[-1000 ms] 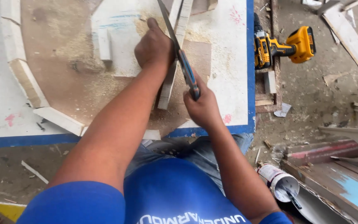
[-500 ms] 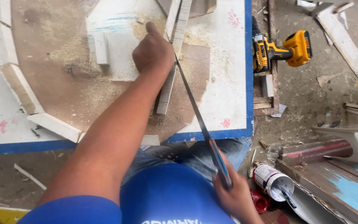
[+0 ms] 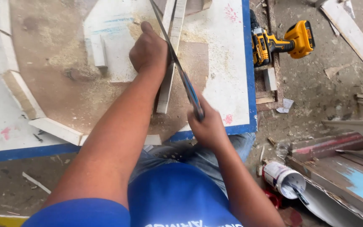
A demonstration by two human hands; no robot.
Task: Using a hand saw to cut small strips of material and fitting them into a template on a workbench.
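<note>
a handsaw [image 3: 177,67] is gripped at its blue handle by the right hand [image 3: 206,126], whose fingers are wrapped shut around the handle just above the near blue edge of the board. the blade is seen running up and away to the left, crossing a long white wooden strip [image 3: 171,63] at a slant near the left hand. the left hand [image 3: 148,52] is pressed down on that strip, fingers curled together in a loose fist with the thumb raised towards the top of the view; it is touching the strip just beside the blade. the strip is laid lengthwise on a white board with a blue edge [image 3: 232,50], its near end resting on a brown, sawdust-covered patch. sawdust is scattered around the cut. a short white block [image 3: 98,50] is lying to the left of the hand, well apart from the saw. white curved trim pieces [image 3: 19,90] are set along the left part of the board. a yellow and black cordless drill [image 3: 280,42] is lying on the ground just beyond the board's right edge. a tipped white can [image 3: 282,178] is seen on the floor near the right elbow
</note>
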